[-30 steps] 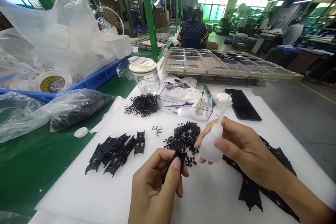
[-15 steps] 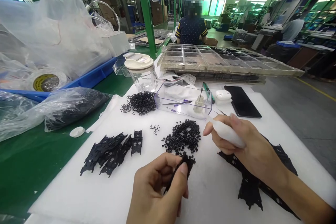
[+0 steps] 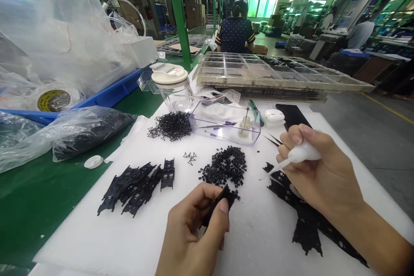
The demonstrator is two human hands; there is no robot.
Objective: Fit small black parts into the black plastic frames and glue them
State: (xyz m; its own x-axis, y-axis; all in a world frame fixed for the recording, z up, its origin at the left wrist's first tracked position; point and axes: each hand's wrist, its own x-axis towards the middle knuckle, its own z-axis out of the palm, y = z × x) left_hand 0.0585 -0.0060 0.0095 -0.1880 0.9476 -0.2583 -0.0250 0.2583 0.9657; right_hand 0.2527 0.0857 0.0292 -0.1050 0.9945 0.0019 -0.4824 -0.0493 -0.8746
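At a factory bench, your left hand (image 3: 194,228) pinches a small black part (image 3: 220,205) between thumb and fingertips, holding it just above the white pad (image 3: 129,233), near the front edge. Your right hand (image 3: 320,177) is closed around a white squeeze bottle (image 3: 299,155), its thin nozzle slanting down and left toward the part, tip apart from it.

The part looks like thin moulded plastic: light, fairly stiff, probably easy to snap at its narrow arms, so a grip on its edges seems safest. The bottle looks soft-walled; a hold on its body, as now, should give gentle control of the nozzle.

Just beyond the left hand lies a heap of tiny black bits (image 3: 226,166); to the left, a row of finished-looking black pieces (image 3: 136,185). Under your right wrist lie black frames (image 3: 307,224). A clear box (image 3: 226,127) with tools, a pile of wire clips (image 3: 171,125) and a lidded jar (image 3: 173,86) stand farther back. A person in a dotted shirt (image 3: 235,34) sits at the next bench, back turned.
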